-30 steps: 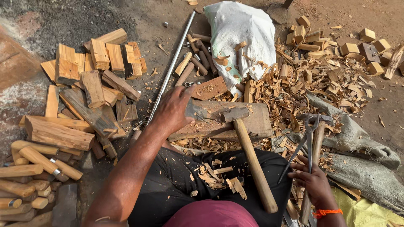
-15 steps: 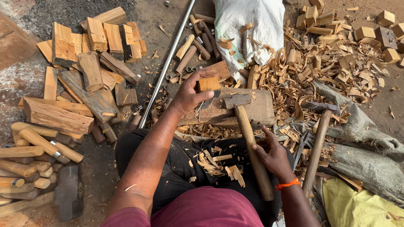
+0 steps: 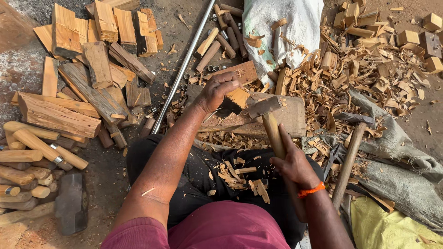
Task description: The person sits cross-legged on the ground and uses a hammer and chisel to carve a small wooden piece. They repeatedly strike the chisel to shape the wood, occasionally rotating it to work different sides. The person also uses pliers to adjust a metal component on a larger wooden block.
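My left hand [image 3: 216, 91] grips a short block of pale wood [image 3: 238, 98] and holds it on a worn wooden chopping block [image 3: 290, 116] in front of my lap. My right hand [image 3: 293, 163] is closed around the wooden handle of an adze-like hammer [image 3: 268, 121]. Its dark metal head lies right beside the held block, on the chopping block. Wood chips lie on my dark trousers [image 3: 207, 174].
Split wood billets [image 3: 94, 69] are stacked at the left, rounded handles [image 3: 32, 159] at the lower left beside a dark iron block [image 3: 71, 203]. A steel rod [image 3: 184, 64] runs diagonally. A white sack [image 3: 284, 27] and heaps of shavings [image 3: 364, 69] lie right, with another hammer [image 3: 348, 152].
My right hand left the tool at the right and took hold of the hammer handle. My left hand picked up the wood block and stood it on the chopping block.
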{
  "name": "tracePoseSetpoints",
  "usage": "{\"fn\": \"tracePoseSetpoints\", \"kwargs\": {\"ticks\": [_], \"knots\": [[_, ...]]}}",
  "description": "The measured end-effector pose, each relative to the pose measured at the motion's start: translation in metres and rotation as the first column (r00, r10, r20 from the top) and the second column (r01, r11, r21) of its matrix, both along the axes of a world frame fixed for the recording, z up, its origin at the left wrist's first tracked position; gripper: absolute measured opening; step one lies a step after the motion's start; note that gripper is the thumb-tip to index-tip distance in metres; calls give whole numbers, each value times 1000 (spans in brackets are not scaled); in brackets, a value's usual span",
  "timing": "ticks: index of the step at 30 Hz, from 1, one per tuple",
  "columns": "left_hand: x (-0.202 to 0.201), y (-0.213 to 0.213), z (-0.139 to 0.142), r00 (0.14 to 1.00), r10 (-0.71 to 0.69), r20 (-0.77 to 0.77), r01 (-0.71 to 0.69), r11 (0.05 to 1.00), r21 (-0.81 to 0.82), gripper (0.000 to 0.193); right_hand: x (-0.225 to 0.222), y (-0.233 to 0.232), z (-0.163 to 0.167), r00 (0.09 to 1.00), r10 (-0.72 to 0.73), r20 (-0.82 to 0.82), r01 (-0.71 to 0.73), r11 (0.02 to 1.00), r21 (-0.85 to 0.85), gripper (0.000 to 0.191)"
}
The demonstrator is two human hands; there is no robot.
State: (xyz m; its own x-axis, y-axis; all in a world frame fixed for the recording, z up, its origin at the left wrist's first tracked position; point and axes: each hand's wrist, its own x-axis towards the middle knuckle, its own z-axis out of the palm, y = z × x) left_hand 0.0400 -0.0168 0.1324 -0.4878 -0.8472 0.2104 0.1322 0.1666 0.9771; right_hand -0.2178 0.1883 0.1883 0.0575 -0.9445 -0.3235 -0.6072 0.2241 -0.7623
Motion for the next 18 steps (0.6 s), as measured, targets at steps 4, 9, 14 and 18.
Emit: {"fn": "tracePoseSetpoints", "kwargs": {"ticks": [4, 9, 14, 18], "knots": [[1, 5, -7, 997, 62, -42, -63, 998, -21, 49, -6, 27, 78, 1000, 11, -5, -12, 947, -322, 103], [-6, -5, -17, 997, 46, -67, -42, 997, 62, 50, -55, 75, 141, 915, 209, 346, 172, 574, -801, 90], [0, -5, -12, 999, 26, 27, -26, 1000, 10, 46, -29, 62, 167, 955, 190, 228, 179, 244, -953, 80], [1, -9, 0, 997, 16, 77, -12, 998, -56, 49, 30, 18, 104, 768, 95, -633, -474, 748, -464, 72]]}}
